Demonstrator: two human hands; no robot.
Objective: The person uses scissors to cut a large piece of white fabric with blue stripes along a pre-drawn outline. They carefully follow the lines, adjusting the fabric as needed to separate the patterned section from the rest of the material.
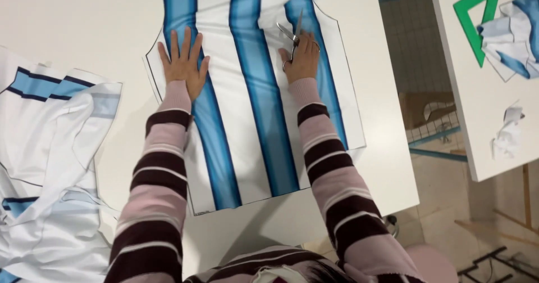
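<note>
Striped fabric panel (252, 98) lies flat on white table (84, 14); my left hand (184, 64) presses it open-palmed, my right hand (302, 58) grips scissors (293, 35) (mid-cut, apparently); next I must steady the cloth.

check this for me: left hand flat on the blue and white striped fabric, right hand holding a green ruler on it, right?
Not quite. In the head view the right hand holds scissors, not a green ruler; the green triangle ruler lies on the other table. The left hand is indeed flat on the blue and white striped fabric.
</note>
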